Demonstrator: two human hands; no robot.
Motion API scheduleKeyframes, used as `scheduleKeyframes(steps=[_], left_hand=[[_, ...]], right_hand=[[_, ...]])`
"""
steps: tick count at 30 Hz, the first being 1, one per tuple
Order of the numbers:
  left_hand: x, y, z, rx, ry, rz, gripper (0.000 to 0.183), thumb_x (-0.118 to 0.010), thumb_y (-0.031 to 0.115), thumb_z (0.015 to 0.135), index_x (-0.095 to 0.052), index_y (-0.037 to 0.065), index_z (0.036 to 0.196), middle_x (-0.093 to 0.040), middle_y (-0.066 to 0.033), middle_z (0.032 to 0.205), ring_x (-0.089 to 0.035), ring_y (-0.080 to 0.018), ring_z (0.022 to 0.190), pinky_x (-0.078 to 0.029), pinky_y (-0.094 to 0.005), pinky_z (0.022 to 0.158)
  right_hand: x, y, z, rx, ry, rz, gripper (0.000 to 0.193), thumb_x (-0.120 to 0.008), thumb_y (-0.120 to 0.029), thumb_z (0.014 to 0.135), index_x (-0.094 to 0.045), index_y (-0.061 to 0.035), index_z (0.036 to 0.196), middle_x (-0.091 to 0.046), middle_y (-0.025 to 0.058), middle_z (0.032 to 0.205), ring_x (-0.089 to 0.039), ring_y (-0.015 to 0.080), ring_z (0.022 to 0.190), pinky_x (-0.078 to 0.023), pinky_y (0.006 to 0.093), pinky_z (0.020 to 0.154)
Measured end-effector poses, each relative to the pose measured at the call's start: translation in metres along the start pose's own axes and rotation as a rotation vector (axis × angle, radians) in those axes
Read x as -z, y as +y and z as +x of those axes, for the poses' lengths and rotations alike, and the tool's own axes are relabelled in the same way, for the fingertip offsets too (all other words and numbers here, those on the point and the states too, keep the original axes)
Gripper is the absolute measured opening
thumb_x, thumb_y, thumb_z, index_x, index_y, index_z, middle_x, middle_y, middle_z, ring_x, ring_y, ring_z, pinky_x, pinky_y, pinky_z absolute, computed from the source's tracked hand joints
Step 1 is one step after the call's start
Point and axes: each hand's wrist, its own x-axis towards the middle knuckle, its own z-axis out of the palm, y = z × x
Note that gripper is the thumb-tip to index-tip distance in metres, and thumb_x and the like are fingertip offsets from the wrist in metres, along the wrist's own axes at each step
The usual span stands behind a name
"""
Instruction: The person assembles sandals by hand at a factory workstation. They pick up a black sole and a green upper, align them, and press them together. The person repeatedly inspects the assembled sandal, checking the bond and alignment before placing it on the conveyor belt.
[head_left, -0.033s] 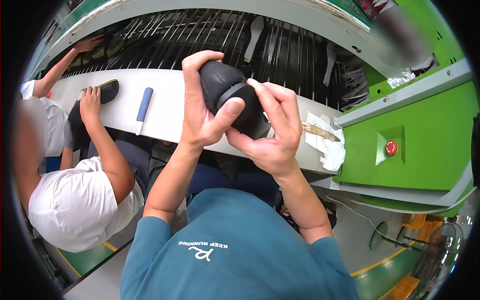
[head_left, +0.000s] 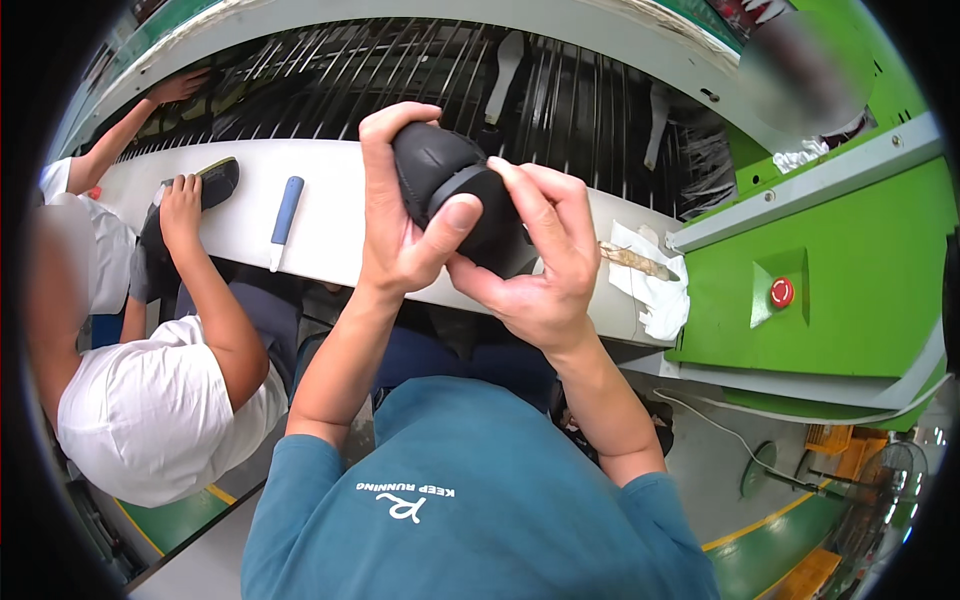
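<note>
In front of me, above the white bench (head_left: 330, 215), I hold a black shoe (head_left: 440, 165) with its rounded end tilted up. My left hand (head_left: 395, 235) wraps its left side, fingers behind and thumb across the front. My right hand (head_left: 550, 255) grips the other side, with the index fingertip on the upper edge and the thumb low down. The rest of the shoe is hidden behind my hands.
A blue-handled knife (head_left: 288, 210) lies on the bench to the left. Beyond it a co-worker's hand (head_left: 182, 215) rests on another dark shoe (head_left: 220, 183). At right are a worn stick-like tool (head_left: 635, 261) on white paper (head_left: 662, 305) and a green machine (head_left: 850, 280). Metal bars (head_left: 300, 75) run behind.
Both hands and the shoe have shifted very slightly to the left. The grip looks the same.
</note>
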Motion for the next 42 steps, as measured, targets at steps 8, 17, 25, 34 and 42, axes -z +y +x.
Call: scheduleKeyframes(steps=[8, 17, 25, 34, 42], left_hand=[[-0.005, -0.013, -0.021, 0.100, 0.145, -0.079, 0.086, -0.076, 0.060, 0.093, -0.045, 0.002, 0.150, -0.056, -0.0152, 0.122, -0.060, -0.0223, 0.109, -0.051, -0.0385, 0.097], [-0.011, -0.027, -0.038, 0.102, 0.265, -0.237, 0.087, -0.070, 0.063, 0.094, -0.041, 0.002, 0.150, -0.052, -0.0182, 0.128, -0.059, -0.0258, 0.116, -0.052, -0.0430, 0.102], [-0.008, -0.037, -0.070, 0.192, 0.267, -0.324, 0.069, -0.064, 0.049, 0.100, -0.044, 0.004, 0.148, -0.055, -0.0196, 0.136, -0.064, -0.0315, 0.124, -0.053, -0.0466, 0.105], [0.013, -0.020, -0.049, 0.141, 0.122, -0.194, 0.057, -0.077, 0.038, 0.094, -0.060, 0.002, 0.134, -0.062, -0.0197, 0.133, -0.066, -0.0293, 0.122, -0.061, -0.0467, 0.103], [0.025, -0.015, -0.037, 0.133, 0.064, -0.198, 0.052, -0.078, 0.035, 0.089, -0.065, 0.001, 0.125, -0.064, -0.0145, 0.123, -0.069, -0.0257, 0.111, -0.057, -0.0406, 0.098]], right_hand=[[0.011, 0.007, 0.010, -0.108, -0.216, 0.054, 0.083, -0.102, -0.009, 0.063, -0.072, -0.0050, 0.140, -0.066, 0.0099, 0.123, -0.070, 0.0229, 0.108, -0.060, 0.0343, 0.084], [-0.003, 0.012, 0.012, -0.296, -0.160, 0.418, 0.028, -0.093, -0.007, 0.083, -0.079, -0.0027, 0.106, -0.076, 0.0079, 0.099, -0.072, 0.0189, 0.090, -0.060, 0.0327, 0.082], [-0.012, 0.021, 0.006, -0.340, -0.306, 0.424, 0.026, -0.092, -0.004, 0.083, -0.078, 0.0006, 0.105, -0.075, 0.0097, 0.099, -0.074, 0.0197, 0.088, -0.062, 0.0320, 0.078], [-0.014, 0.018, 0.003, -0.419, -0.275, 0.516, 0.023, -0.093, -0.004, 0.083, -0.080, 0.0000, 0.103, -0.077, 0.0097, 0.100, -0.077, 0.0185, 0.089, -0.064, 0.0311, 0.081], [-0.014, 0.017, 0.004, -0.321, -0.224, 0.545, 0.022, -0.094, 0.000, 0.081, -0.082, -0.0009, 0.099, -0.077, 0.0085, 0.100, -0.073, 0.0139, 0.084, -0.060, 0.0277, 0.076]])
